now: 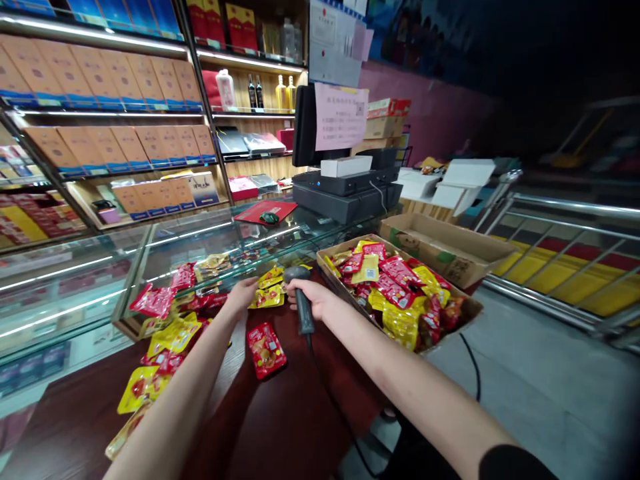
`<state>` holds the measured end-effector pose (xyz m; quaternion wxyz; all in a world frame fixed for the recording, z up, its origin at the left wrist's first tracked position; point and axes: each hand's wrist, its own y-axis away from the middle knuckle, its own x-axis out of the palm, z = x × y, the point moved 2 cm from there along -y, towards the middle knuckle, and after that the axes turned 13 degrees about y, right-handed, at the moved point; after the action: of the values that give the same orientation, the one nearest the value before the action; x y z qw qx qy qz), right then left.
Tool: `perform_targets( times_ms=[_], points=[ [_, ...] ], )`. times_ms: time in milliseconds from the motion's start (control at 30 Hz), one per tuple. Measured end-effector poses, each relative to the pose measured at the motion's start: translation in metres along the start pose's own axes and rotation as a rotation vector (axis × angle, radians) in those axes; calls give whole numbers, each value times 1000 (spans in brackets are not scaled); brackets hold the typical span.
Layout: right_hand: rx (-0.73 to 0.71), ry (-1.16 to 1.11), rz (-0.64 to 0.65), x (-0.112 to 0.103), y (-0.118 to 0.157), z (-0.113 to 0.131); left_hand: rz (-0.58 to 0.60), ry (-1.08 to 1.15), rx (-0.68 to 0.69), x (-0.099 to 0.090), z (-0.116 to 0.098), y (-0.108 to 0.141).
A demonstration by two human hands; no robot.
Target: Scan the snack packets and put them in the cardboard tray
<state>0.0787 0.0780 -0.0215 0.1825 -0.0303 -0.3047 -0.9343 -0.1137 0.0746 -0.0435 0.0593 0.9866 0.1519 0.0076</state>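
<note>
My right hand (314, 298) is wrapped round the grip of a handheld barcode scanner (304, 313), its head pointing left and its cable running down over the brown table. To its left, my left hand (243, 295) has its fingers closed at the edge of a yellow snack packet (269, 297), under the scanner's head. A second yellow packet (271, 275) is just behind that one. Nearer me, a red snack packet (267, 351) lies face up on the table. My left forearm partly covers a spread of red and yellow packets (175, 333).
Right of the scanner, an open carton (350, 303) is heaped with packets; another carton (440, 243) stands behind it. A glass counter (165, 250) borders the table, carrying a mouse (269, 218), a cash drawer (345, 197) and a monitor (306, 127). Metal railings (565, 207) stand right.
</note>
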Motion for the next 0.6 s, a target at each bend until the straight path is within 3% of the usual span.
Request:
perform_targets(
  times_ms=[100,200,333,600],
  points=[
    [33,-6,-42,8,-14,-16,50,-231,22,5,26,-2],
    [33,-37,-95,7,-21,-28,98,-495,189,15,39,5],
    [4,-104,-115,-4,-13,-41,108,-832,378,31,39,32],
    [-172,-226,-162,-39,32,-72,159,-1070,381,76,27,83]
  ],
)
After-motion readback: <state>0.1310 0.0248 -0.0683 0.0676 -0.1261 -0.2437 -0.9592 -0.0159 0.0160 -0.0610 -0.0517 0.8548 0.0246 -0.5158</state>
